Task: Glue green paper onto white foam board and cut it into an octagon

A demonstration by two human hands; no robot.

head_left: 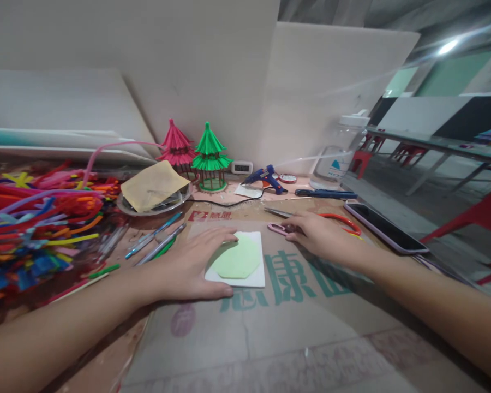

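Note:
My left hand (192, 262) lies with fingers and thumb spread around the left side of a white square board (258, 277). Its fingertips touch the board near the top edge, and the thumb rests along the bottom edge. On the board sits a light green paper octagon (237, 259). My right hand (317, 234) is closed, fingertips pinching a small pink cutter (276, 228) just right of the board; part of the cutter is hidden. Scissors with orange handles (341, 219) lie behind and partly under that hand, blades pointing left.
Flattened cardboard (196, 338) covers the work surface. Colourful pipe cleaners (45, 218) heap at left, beside pens (155, 234) and a plate (126, 210). Behind stand red (174, 144) and green (210, 158) pagoda models, a glue gun (265, 177) and bottle (339, 153). A phone (384, 226) lies right.

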